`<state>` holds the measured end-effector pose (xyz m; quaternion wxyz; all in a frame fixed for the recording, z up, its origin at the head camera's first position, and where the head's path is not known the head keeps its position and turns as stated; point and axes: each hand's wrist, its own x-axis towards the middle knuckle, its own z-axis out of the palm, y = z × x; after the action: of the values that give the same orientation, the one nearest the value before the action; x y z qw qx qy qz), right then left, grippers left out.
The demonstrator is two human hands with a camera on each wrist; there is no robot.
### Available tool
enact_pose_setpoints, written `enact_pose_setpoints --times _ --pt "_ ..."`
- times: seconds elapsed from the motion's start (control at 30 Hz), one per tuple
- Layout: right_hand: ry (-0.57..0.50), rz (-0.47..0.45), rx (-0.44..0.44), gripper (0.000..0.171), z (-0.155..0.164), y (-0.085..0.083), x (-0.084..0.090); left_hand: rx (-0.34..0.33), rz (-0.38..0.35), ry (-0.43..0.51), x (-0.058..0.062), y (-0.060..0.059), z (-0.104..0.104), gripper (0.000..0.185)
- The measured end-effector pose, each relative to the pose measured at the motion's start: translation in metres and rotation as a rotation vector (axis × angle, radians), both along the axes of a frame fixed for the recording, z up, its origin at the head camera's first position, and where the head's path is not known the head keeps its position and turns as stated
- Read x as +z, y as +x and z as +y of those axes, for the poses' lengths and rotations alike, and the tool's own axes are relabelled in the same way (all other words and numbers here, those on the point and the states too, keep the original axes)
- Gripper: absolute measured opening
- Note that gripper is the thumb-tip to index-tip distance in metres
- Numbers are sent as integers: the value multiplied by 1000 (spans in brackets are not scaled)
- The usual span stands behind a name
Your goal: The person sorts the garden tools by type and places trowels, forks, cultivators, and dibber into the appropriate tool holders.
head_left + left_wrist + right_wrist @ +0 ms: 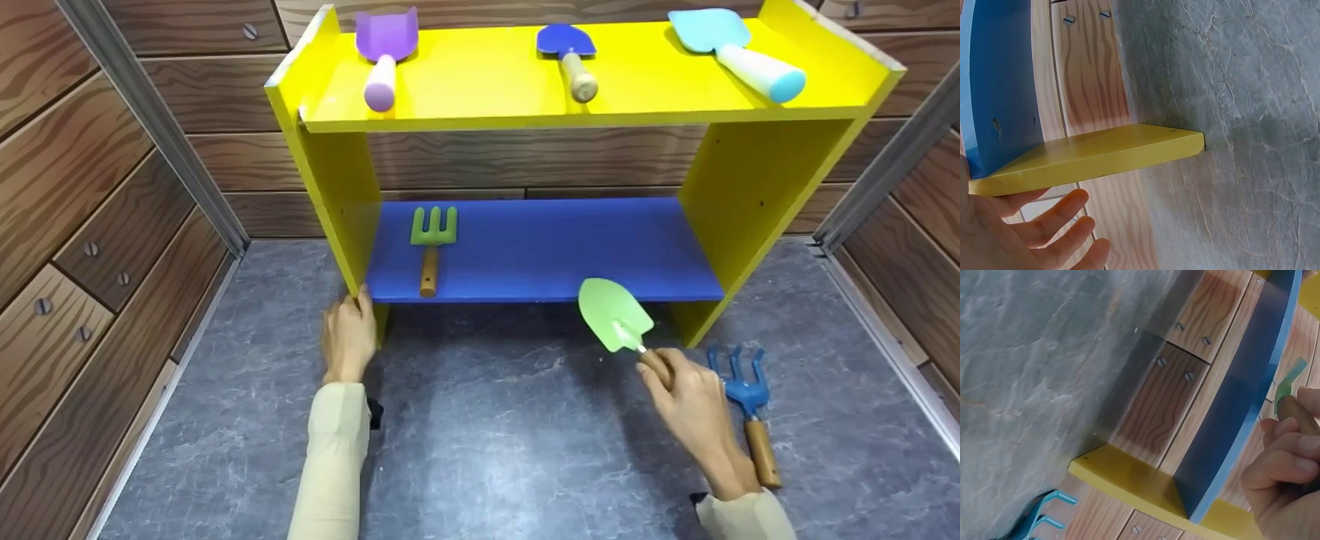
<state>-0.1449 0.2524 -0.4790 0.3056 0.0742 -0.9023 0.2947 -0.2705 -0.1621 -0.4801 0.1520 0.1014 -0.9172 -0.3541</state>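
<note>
The left hand (349,337) is laid against the foot of the left side panel of the yellow wooden shelf unit (330,172), fingers straight and spread, nothing gripped; in the left wrist view the fingers (1055,216) are seen stretched out just under the yellow panel edge. On the blue lower shelf board (547,251), near its left end, a green toy garden fork with a wooden handle (431,244) is laid with its tines toward the back. On the yellow top board, a purple plastic scoop (384,49) is placed at the left, a dark blue small spade with a wooden handle (568,54) in the middle, and a light blue plastic trowel (731,46) at the right. A light green toy trowel with a wooden handle (616,315) is gripped by the right hand (690,409), fingers curled round the handle, the blade held just at the front edge of the blue board toward its right end. Just right of that hand, a blue toy rake with a wooden handle (746,409) lies on the grey stone-patterned floor (487,442), near the unit's right front corner.
</note>
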Motion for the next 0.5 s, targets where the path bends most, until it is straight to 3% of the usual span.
enact_pose_setpoints --times 0.23,0.5 --pt "-1 18 18 14 -8 -7 5 -1 -15 4 0 -1 0 54" --pt "-31 -38 21 20 -16 -12 10 -3 -12 -12 0 0 0 55"
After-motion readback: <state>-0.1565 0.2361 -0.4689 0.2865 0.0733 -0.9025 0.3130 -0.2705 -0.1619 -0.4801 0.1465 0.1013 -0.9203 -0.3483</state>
